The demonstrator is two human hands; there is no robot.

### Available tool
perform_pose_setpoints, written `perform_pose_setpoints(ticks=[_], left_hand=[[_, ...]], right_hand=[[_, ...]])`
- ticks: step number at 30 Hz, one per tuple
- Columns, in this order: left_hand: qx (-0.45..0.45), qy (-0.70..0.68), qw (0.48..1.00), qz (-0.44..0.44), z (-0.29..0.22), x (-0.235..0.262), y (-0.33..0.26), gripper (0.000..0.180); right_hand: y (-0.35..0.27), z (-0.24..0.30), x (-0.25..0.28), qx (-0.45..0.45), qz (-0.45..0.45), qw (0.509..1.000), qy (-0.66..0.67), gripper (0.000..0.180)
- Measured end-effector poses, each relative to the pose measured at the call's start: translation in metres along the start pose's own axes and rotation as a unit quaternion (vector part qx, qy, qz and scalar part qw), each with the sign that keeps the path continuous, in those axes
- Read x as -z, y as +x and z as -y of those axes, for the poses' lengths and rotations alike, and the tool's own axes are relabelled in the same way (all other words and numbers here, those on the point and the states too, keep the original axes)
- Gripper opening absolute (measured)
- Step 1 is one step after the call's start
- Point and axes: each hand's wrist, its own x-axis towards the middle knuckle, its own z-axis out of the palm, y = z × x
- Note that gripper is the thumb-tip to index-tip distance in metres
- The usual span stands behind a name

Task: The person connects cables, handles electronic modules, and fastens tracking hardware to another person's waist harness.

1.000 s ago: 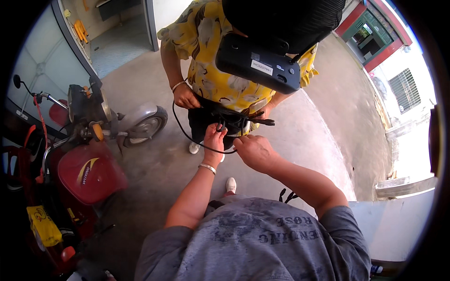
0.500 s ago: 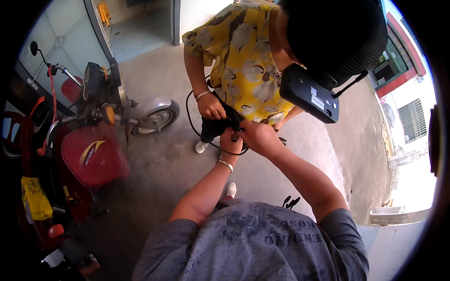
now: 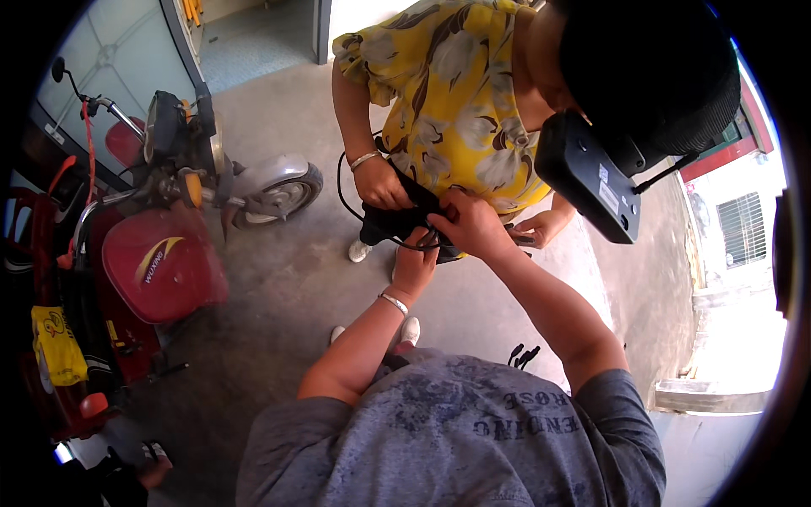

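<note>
A black cloth pouch (image 3: 389, 221) lies against the waist of a person in a yellow flowered top, with a thin black cable (image 3: 340, 190) looping out at its left. My left hand (image 3: 414, 260), a bracelet at its wrist, is closed on the cable at the pouch's lower right edge. My right hand (image 3: 475, 226) pinches the pouch's upper right edge, thumb toward my left hand. Both sets of fingertips are partly hidden. The other person's braceleted hand (image 3: 382, 184) grips the pouch from above; their other hand (image 3: 542, 228) holds a dark flat object.
The other person's head, with a black box-shaped device (image 3: 591, 173) on it, leans in close at the upper right. A red motorbike (image 3: 165, 262) stands at the left, a yellow bag (image 3: 59, 346) beside it. Behind is a doorway (image 3: 258, 46).
My right hand has shifted up along the pouch. The other person has moved slightly right and closer, and their hand with the dark object has come into clearer view.
</note>
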Motion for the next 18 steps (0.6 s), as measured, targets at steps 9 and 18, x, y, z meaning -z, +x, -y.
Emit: perform_pose_setpoints(ticks=[9, 18], left_hand=[[0.105, -0.108, 0.988, 0.035, -0.020, -0.003, -0.010, 0.019], [-0.030, 0.012, 0.998, -0.049, -0.042, -0.026, -0.002, 0.024]], right_hand=[[-0.014, -0.002, 0.005, 0.001, 0.049, 0.992, -0.116, 0.026], [-0.019, -0.015, 0.013, 0.156, 0.060, 0.968, -0.190, 0.018]])
